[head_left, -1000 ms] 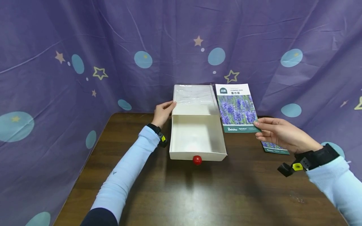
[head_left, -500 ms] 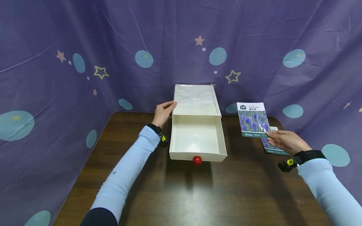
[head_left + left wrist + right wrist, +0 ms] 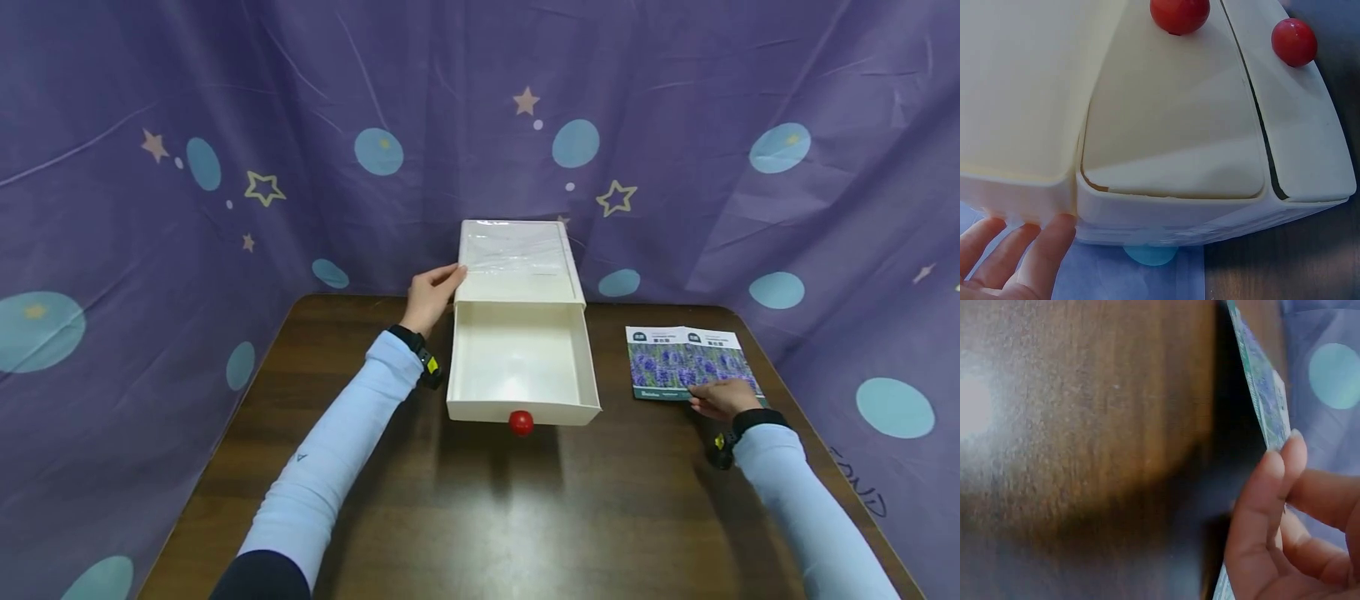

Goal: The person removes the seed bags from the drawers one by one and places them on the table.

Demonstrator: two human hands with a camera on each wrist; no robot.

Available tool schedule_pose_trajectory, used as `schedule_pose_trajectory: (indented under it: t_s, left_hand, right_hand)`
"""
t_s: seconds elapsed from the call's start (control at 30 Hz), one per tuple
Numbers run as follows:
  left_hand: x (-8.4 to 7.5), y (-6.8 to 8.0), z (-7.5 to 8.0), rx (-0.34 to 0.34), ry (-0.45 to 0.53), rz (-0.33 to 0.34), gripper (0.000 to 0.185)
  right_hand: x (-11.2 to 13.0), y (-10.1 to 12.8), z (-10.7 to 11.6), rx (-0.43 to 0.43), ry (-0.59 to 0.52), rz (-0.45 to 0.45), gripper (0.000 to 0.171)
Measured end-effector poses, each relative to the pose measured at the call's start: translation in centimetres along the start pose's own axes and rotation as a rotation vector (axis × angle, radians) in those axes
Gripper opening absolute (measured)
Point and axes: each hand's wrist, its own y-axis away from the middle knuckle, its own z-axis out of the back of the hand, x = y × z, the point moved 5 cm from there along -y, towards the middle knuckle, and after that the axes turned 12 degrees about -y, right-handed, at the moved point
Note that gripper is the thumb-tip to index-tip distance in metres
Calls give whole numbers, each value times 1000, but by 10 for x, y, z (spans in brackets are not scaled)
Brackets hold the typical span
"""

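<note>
A white drawer box [image 3: 517, 262] stands at the back of the dark wooden table [image 3: 480, 508]. Its lower drawer [image 3: 521, 367] is pulled out, nothing inside, with a red knob [image 3: 521, 422] on its front. My left hand [image 3: 438, 285] rests with straight fingers [image 3: 1019, 253] against the box's left side [image 3: 1166, 215]; two red knobs [image 3: 1180, 14] show in the left wrist view. My right hand [image 3: 712, 400] pinches the near edge of a lavender seed packet [image 3: 663, 365], low over the table beside a second packet [image 3: 723, 358]. In the right wrist view, fingers [image 3: 1269, 506] grip the packet's edge [image 3: 1260, 387].
A purple curtain [image 3: 225, 150] with stars and blue dots surrounds the table on three sides. The table's right edge [image 3: 840, 467] runs close to my right sleeve. Bare wood lies in front of the drawer and to its left.
My right hand has carried the seed packet from beside the box, right and down to the table next to the other packet. The left hand and the box have not moved.
</note>
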Motion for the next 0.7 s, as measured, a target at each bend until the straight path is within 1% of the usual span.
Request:
schedule_pose_trajectory:
  t_s: [0.07,0.17,0.27,0.3,0.37,0.43,0.53,0.6,0.7]
  left_hand:
    - [0,0,0,3,-2,0,51]
    - [0,0,0,3,-9,0,51]
    - [0,0,-1,1,-13,0,50]
    - [0,-1,-1,0,-12,1,50]
    - [0,-1,-1,1,-9,2,50]
    - [1,-1,-2,1,-7,1,50]
    - [1,-1,-2,1,1,-3,50]
    - [1,-1,-1,-1,3,-6,51]
    - [0,-1,0,-2,9,-9,51]
  right_hand:
    - [-2,-7,2,-75,24,20,25]
    - [-5,-15,4,-165,93,55,31]
    - [-6,-20,4,-208,131,82,41]
    - [-6,-21,3,-221,133,81,42]
    - [-4,-22,3,-260,191,94,43]
    - [0,-20,3,-309,323,118,44]
    - [8,-16,2,-394,565,165,46]
    - [11,-14,0,-423,646,187,47]
    - [13,-13,-3,-443,687,207,48]
